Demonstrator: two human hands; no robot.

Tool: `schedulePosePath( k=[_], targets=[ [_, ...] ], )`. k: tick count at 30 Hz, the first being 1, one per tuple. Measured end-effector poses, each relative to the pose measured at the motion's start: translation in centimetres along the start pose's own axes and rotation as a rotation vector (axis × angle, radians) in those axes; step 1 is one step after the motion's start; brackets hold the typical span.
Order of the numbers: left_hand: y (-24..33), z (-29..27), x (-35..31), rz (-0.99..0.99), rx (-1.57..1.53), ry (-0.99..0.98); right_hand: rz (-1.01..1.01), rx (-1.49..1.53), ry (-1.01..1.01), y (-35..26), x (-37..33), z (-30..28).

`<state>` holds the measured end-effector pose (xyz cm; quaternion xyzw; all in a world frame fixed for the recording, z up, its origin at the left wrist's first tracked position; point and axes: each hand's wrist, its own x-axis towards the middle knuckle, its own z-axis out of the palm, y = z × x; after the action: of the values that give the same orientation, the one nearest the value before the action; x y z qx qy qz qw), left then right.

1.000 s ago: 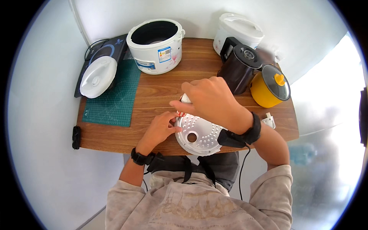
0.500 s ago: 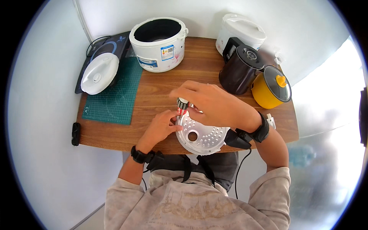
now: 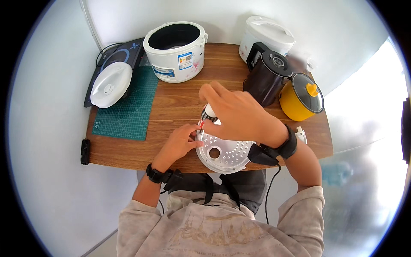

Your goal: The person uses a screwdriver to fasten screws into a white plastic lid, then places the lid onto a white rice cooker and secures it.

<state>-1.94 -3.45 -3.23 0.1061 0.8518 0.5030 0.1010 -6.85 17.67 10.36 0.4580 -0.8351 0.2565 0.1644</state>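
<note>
At the table's front edge lies a round rice cooker lid (image 3: 227,150), its dimpled silvery plate face up with one round hole. My left hand (image 3: 182,140) grips the lid's left rim, thumb and index finger on its edge. Above that same rim, my right hand (image 3: 242,112) is closed around a small cylinder (image 3: 209,112), white, black and red, tilted with its red end down near the left fingertips. My fingers hide much of the cylinder, and I cannot tell its kind. The right hand and wrist also cover the lid's far side.
Behind stands an open white rice cooker (image 3: 175,60). A white oval lid (image 3: 111,85) rests by a black induction cooker (image 3: 99,70) and green cutting mat (image 3: 128,115). At right are a dark kettle (image 3: 267,79), yellow pot (image 3: 295,105), white lidded cooker (image 3: 267,36) and white plug (image 3: 301,135).
My right hand has turned slightly, and the cylinder in it leans more to the right. My left hand keeps its place on the lid's rim.
</note>
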Motion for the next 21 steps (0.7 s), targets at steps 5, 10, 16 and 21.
schedulePosePath(
  k=[5,10,16,21],
  targets=[
    [-0.6,0.1,0.2,0.019,0.011,-0.009,-0.037,0.037,-0.070,0.7,0.3,0.4],
    [-0.2,0.0,0.1,0.020,0.037,-0.009,0.263,-0.299,-0.255,-1.2,0.5,0.3],
    [-0.2,0.1,0.0,0.026,0.034,0.010,0.021,0.030,0.070,0.0,-0.3,0.6],
    [-0.4,0.1,0.2,0.007,0.033,-0.010,0.093,-0.129,-0.134,-0.5,0.0,0.5]
  ],
)
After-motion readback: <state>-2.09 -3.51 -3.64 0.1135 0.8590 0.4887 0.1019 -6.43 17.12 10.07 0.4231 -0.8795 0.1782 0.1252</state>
